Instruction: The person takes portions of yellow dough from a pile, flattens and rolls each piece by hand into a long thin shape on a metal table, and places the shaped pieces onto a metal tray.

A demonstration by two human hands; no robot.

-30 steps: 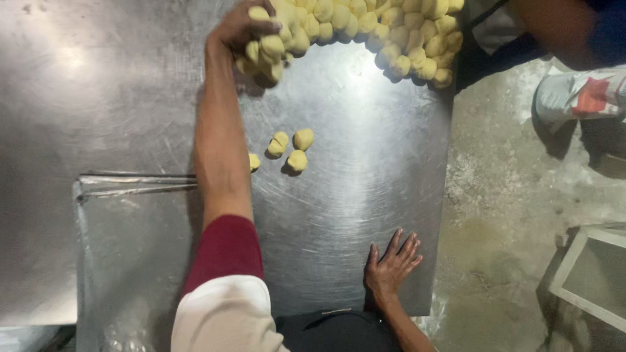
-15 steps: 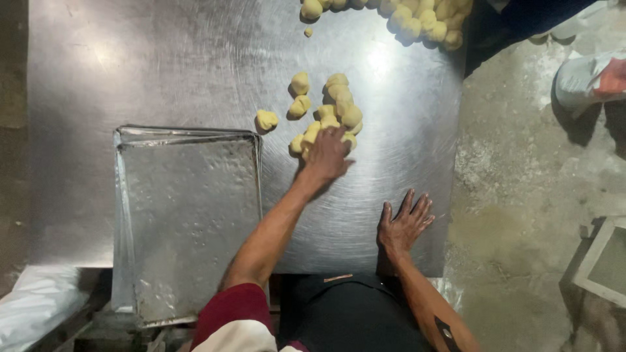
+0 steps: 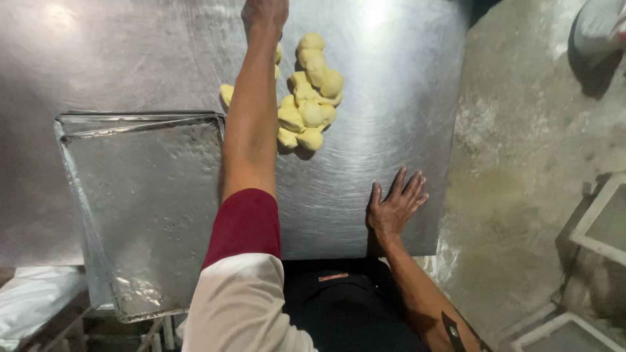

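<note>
A cluster of several pale yellow dough balls (image 3: 311, 98) lies on the steel table (image 3: 398, 98), just right of my outstretched left forearm. My left hand (image 3: 264, 13) reaches past the cluster to the top edge of the view. Its fingers are cut off there, so what it holds is hidden. One more dough ball (image 3: 227, 93) peeks out left of that arm. My right hand (image 3: 394, 207) rests flat on the table near its front edge, fingers spread and holding nothing.
A rectangular floured metal tray (image 3: 140, 215) lies at the left and overhangs the table's front edge. Right of the table is concrete floor, with a person's shoe (image 3: 600, 26) at the top right and white frames (image 3: 603, 228) at the lower right.
My left hand dragged dough balls from the far pile toward me, then stretched out far again. The near cluster has grown. My right hand has stayed flat on the table.
</note>
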